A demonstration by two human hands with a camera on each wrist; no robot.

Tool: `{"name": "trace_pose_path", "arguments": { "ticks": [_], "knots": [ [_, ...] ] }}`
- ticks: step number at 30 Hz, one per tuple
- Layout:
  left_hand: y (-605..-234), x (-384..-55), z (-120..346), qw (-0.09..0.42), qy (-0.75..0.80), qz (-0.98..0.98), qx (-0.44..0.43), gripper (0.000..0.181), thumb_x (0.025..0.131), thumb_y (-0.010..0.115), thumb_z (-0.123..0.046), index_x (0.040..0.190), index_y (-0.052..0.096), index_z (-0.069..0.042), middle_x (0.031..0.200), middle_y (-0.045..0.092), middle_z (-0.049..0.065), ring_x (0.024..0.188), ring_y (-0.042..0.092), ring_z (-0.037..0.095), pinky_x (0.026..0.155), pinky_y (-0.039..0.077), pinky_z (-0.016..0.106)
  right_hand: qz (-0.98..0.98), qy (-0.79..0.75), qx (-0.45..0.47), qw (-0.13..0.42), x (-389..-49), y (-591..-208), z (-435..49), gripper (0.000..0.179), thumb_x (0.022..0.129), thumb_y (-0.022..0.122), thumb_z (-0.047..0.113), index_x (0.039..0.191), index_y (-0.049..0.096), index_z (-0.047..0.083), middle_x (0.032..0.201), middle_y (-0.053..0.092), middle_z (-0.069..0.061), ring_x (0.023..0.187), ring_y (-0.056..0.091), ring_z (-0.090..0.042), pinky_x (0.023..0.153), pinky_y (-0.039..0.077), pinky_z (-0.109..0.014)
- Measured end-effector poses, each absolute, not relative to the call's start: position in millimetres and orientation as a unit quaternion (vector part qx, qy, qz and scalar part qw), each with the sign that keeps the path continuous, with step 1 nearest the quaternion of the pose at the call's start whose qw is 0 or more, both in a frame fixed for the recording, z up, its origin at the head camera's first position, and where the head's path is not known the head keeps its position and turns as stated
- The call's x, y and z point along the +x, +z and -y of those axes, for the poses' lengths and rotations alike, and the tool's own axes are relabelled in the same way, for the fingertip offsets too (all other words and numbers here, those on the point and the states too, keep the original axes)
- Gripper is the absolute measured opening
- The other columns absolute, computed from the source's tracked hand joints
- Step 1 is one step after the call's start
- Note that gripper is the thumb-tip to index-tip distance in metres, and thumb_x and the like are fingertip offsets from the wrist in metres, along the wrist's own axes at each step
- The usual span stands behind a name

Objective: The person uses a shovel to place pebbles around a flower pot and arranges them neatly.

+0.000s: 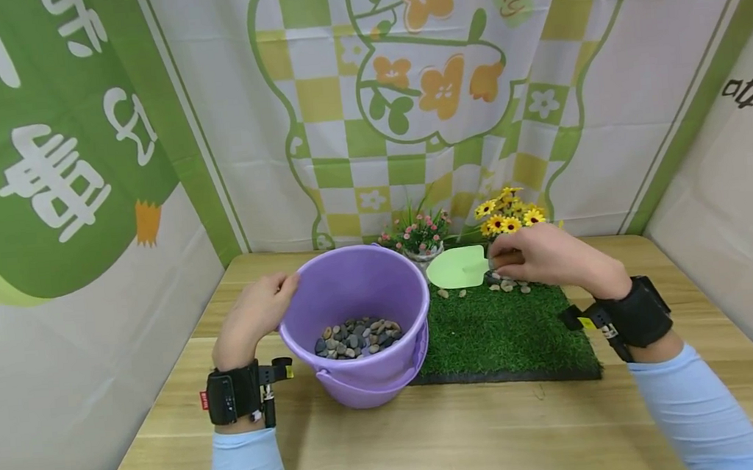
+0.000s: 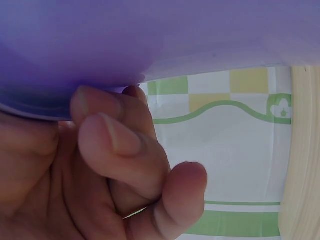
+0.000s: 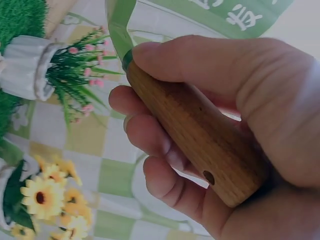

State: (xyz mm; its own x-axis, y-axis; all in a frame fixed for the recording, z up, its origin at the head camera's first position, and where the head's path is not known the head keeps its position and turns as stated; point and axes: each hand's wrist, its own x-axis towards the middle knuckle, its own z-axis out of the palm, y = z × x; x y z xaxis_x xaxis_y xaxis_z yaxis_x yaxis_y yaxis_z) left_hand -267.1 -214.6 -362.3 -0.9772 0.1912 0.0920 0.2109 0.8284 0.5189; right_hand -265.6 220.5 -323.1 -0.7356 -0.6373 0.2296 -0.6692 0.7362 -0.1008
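My left hand (image 1: 256,311) grips the left rim of a purple bucket (image 1: 354,288). In the left wrist view, several curled fingers (image 2: 130,150) lie under the bucket wall (image 2: 200,40). Smooth grey and tan pebbles (image 1: 358,336) cover the bucket's bottom, and its handle hangs down at the front. My right hand (image 1: 557,254) holds a small trowel (image 1: 459,267) above the artificial grass, to the right of the bucket. The right wrist view shows fingers and thumb wrapped around its wooden handle (image 3: 190,130); the pale green blade (image 1: 448,270) points left toward the bucket.
A mat of artificial grass (image 1: 504,335) lies right of the bucket, with several loose pebbles (image 1: 507,286) near its back. Behind stand pink flowers (image 1: 423,231) in a white pot and yellow flowers (image 1: 511,217). Printed cloth (image 1: 329,135) hangs behind the wooden table (image 1: 466,442).
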Motion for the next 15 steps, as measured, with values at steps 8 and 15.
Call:
{"name": "trace_pose_path", "arguments": {
  "ticks": [8,15],
  "knots": [
    [-363.2,-268.7,215.4,0.027,-0.268,0.957,-0.108,0.052,0.103,0.030,-0.041,0.122,0.059,-0.002,0.090,0.065,0.009,0.076,0.061,0.020,0.068,0.047,0.037,0.924,0.061,0.356,0.123,-258.5,-303.9,-214.0,0.018,0.087,0.067,0.011,0.105,0.069,0.012,0.085,0.063,0.005,0.067,0.054,-0.007,0.065,0.046,-0.030],
    [-363.4,-268.4,215.6,0.024,-0.281,0.953,-0.108,0.050,0.103,0.030,-0.042,0.115,0.061,-0.004,0.084,0.064,0.007,0.070,0.061,0.018,0.064,0.047,0.034,0.906,0.041,0.372,0.196,-255.0,-295.8,-206.2,0.020,0.085,0.070,0.013,0.105,0.068,0.012,0.089,0.064,0.001,0.076,0.056,-0.014,0.065,0.047,-0.034]
  ]
}}
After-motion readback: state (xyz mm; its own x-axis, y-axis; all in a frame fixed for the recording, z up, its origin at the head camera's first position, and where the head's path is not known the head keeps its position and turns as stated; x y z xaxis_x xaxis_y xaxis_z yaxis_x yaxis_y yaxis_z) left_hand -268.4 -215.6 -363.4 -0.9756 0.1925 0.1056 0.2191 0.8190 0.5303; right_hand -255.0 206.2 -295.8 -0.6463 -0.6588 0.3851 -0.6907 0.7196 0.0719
